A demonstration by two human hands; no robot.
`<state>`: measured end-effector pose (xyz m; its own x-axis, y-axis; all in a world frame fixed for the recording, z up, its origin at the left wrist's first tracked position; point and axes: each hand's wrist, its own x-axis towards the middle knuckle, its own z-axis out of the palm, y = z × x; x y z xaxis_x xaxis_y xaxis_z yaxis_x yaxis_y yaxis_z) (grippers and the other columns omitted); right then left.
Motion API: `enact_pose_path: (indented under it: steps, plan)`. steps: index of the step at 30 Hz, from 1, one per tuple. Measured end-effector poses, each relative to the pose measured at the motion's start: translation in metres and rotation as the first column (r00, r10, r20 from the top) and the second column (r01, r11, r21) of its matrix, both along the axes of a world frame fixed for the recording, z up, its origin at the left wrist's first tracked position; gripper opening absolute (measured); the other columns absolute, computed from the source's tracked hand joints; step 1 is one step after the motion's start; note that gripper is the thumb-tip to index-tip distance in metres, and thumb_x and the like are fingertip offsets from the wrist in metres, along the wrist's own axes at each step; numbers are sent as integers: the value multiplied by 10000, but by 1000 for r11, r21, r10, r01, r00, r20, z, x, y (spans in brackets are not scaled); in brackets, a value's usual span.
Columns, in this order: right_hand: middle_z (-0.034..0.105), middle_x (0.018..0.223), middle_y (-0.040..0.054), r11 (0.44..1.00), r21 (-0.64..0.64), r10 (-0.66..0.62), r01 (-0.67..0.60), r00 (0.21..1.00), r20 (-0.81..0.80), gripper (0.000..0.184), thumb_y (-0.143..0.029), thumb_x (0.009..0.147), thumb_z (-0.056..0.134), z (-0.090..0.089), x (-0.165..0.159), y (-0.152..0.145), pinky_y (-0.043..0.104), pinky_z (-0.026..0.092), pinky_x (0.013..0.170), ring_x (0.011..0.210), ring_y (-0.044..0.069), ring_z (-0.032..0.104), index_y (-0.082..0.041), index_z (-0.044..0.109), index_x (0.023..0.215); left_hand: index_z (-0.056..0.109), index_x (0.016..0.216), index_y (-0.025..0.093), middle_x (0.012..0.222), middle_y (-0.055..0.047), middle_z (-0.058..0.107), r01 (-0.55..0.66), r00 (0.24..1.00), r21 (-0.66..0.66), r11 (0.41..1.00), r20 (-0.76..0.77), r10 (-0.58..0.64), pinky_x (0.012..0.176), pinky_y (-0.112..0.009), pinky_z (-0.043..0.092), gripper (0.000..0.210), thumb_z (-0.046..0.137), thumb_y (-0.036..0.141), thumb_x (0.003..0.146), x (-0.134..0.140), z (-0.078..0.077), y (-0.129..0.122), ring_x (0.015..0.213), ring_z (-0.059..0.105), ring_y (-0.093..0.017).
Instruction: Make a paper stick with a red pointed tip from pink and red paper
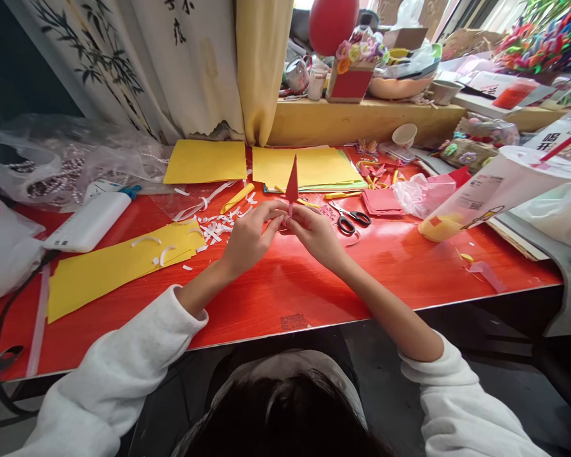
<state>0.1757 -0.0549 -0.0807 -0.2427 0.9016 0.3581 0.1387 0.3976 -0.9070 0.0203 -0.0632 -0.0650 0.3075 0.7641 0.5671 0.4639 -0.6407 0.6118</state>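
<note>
Over the middle of the red table (pixel 266 285), a folded red paper piece (pixel 292 182) with a tall pointed tip stands upright between my two hands. My left hand (pixel 253 231) pinches its lower part from the left. From the right, the fingers of my right hand (pixel 314 230) close on the same base, where a small pinkish strip shows. The fingertips hide the bottom of the fold. Just right of my hands lie black-handled scissors (pixel 353 219), and a stack of red paper squares (pixel 381 201) sits beyond them. White paper scraps (pixel 216 228) are scattered left of my left hand.
Yellow sheets (pixel 204 162) lie at the back, with long yellow strips (pixel 118 273) at left. A white power strip (pixel 88 222) with a black cord is behind those. At right, a tilted drink cup (pixel 476 190) leans near plastic bags. Crafts crowd the windowsill (pixel 304 120).
</note>
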Motion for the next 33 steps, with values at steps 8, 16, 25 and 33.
enact_pose_path:
  steps: [8,16,25,33]
  plan:
    - [608,830,32,999,-11,40,-39,999,37,151,-306,884,457,-2,-1,0,361,592,793,811,154,660,-196,537,818,565,1055,163,932,-66,694,-98,960,289,952,-225,167,842,-336,479,205,435,176,897,-5,-4,6,899,642,-195]
    - [677,836,48,957,-227,134,-179,971,-199,165,-327,828,582,3,1,-2,386,586,785,740,160,698,-162,597,835,553,1069,146,918,-80,652,-193,942,263,945,-220,253,834,-324,472,244,389,159,888,-13,-5,16,886,606,-189]
    - [729,841,79,842,-428,194,-328,925,-328,238,-316,802,647,6,8,3,314,580,789,770,159,713,-132,663,950,638,914,163,942,-49,643,78,996,-268,960,56,-66,844,-270,429,261,440,332,907,-8,6,16,917,576,-159]
    - [722,756,54,786,-482,233,-386,908,-348,192,-294,756,711,10,12,4,196,571,655,659,107,691,-123,652,821,640,757,149,740,-1,589,292,909,-476,830,408,-86,716,-230,407,237,665,385,764,-7,8,17,713,516,-103]
